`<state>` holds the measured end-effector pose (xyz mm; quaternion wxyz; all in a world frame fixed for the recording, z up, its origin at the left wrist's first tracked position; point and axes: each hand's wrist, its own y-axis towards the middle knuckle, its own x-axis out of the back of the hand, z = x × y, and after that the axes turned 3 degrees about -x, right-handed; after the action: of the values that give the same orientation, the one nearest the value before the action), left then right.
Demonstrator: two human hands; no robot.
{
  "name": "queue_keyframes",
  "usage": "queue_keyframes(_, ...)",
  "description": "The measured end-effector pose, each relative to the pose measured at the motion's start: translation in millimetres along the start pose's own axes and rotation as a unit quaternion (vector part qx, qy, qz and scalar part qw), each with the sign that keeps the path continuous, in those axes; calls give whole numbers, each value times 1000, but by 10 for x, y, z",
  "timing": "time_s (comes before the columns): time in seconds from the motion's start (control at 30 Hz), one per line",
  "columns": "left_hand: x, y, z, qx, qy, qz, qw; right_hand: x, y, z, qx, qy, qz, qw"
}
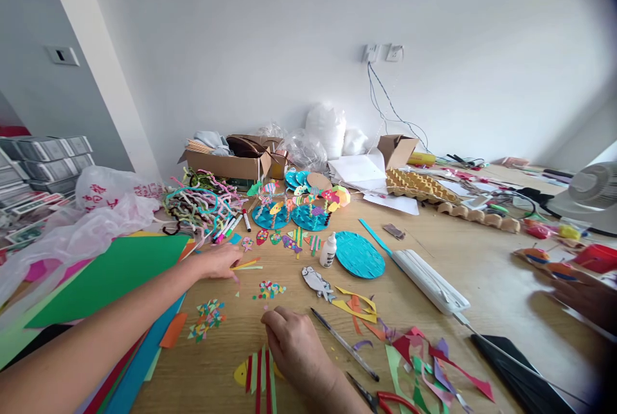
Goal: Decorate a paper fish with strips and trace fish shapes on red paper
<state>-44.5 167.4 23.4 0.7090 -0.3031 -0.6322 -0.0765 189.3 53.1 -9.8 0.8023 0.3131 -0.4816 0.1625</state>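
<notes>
Over on the left, my left hand (pixel 222 261) has its fingers bent together at the near ends of some thin orange and yellow paper strips (pixel 248 265). My right hand (pixel 295 344) is curled, fingertips down, beside a yellow paper fish (pixel 240 373). Red and green strips (pixel 260 369) lie across that fish. What the right fingers pinch, if anything, is hidden. Between the hands lie small coloured paper dots (pixel 270 289), with a pile of paper bits (pixel 207 319) to their left. A drawn paper fish (pixel 317 282) and a pen (pixel 344 343) lie to the right.
Decorated paper fish (pixel 292 243) lie before blue discs (pixel 270 216) bearing more fish. A glue bottle (pixel 328 251) stands by a blue oval (pixel 360 254). Scissors (pixel 380 398), paper scraps (pixel 424 369) and a power strip (pixel 431 280) lie right. Another person's hand (pixel 585 298) shows far right.
</notes>
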Motion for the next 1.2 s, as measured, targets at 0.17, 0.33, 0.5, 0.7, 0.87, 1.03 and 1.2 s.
queue_keyframes(0.17, -26, 75, 1, 15, -11, -19, 1000, 8, 0, 5, -4, -9, 10, 1000)
queue_keyframes(0.33, -36, 107, -7, 22, -23, -33, 999, 27, -4, 11, -4, -6, 18, 1000)
queue_keyframes(0.5, -26, 134, 142, 17, -39, -39, 998, 23, -3, -5, -9, -6, 17, 1000)
queue_keyframes(0.7, 21, 103, 269, 14, -50, -47, 998, 13, -13, -2, -7, -1, 16, 1000)
queue_keyframes(0.87, -50, 47, 54, -3, -65, -65, 996, 36, -7, 9, -13, -5, 26, 1000)
queue_keyframes(1.03, 55, 3, -102, 2, -102, -117, 988, 89, -7, -47, -32, 29, 20, 999)
queue_keyframes(1.2, 173, -176, -310, 16, -159, -161, 974, 181, 12, -99, -82, 50, 39, 995)
